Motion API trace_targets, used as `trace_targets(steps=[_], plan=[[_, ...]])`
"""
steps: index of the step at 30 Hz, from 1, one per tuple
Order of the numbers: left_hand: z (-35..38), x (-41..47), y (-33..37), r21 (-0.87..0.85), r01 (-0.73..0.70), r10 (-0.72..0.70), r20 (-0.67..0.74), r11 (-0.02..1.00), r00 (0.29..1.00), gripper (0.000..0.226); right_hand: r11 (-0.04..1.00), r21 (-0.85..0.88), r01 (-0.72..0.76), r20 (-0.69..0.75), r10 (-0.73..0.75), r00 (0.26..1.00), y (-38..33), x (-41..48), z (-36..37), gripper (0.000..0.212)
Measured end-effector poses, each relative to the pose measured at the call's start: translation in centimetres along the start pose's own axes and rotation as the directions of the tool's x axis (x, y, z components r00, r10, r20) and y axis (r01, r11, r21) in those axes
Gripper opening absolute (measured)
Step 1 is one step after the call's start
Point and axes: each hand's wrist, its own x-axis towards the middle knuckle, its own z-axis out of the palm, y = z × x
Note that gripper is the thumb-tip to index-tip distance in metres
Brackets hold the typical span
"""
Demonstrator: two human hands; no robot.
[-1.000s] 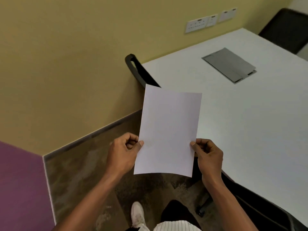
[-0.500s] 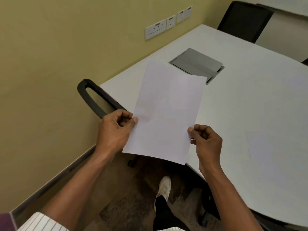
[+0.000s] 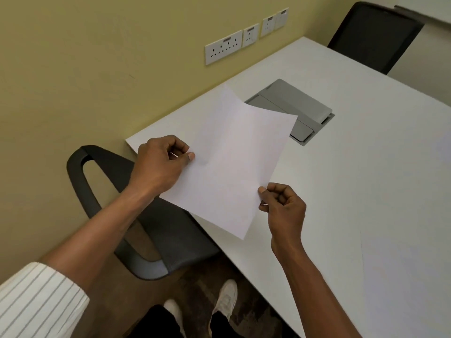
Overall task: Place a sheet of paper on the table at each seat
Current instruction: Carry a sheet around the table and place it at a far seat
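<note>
A blank white sheet of paper [image 3: 234, 157] is held in the air, tilted, over the near left corner of the white table [image 3: 366, 179]. My left hand [image 3: 161, 164] pinches the sheet's left edge. My right hand [image 3: 284, 208] pinches its right edge near the lower corner. A black chair [image 3: 146, 215] is tucked under the table edge just below the sheet. Another sheet [image 3: 410, 272] lies flat on the table at the right, faintly outlined.
A grey cable box lid [image 3: 292, 111] is set into the table beyond the sheet. A second black chair [image 3: 373, 35] stands at the far end. The yellow wall with white sockets [image 3: 223, 50] runs along the left. My feet show on the brown floor below.
I have stepped closer to the table. The sheet has moved from over the floor to over the table corner and the chair, still held by both hands.
</note>
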Motion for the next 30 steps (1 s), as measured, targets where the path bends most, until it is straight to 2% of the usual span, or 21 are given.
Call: trace_targets(steps=[8, 16, 22, 30], plan=[[2.0, 9.0, -1.3, 0.170, -0.040, 0.014, 0.149, 0.985, 0.989, 0.014, 0.999, -0.008, -0.049, -0.111, 0.048, 0.993, 1.6, 3.2, 3.6, 0.010], [6.1, 16.3, -2.7, 0.164, -0.072, 0.014, 0.329, 0.984, 0.944, 0.014, 0.994, 0.034, -0.103, -0.255, 0.108, 0.961, 4.2, 4.9, 6.5, 0.010], [10.1, 19.1, -5.0, 0.196, -0.066, -0.026, 0.435, 0.978, 0.900, 0.015, 0.983, -0.001, -0.181, -0.328, 0.171, 0.929, 7.2, 6.7, 7.2, 0.009], [14.2, 20.6, -10.1, 0.289, 0.004, -0.140, 0.454, 0.957, 0.880, 0.015, 0.940, -0.065, -0.334, -0.330, 0.296, 0.896, 12.0, 10.1, 7.9, 0.008]])
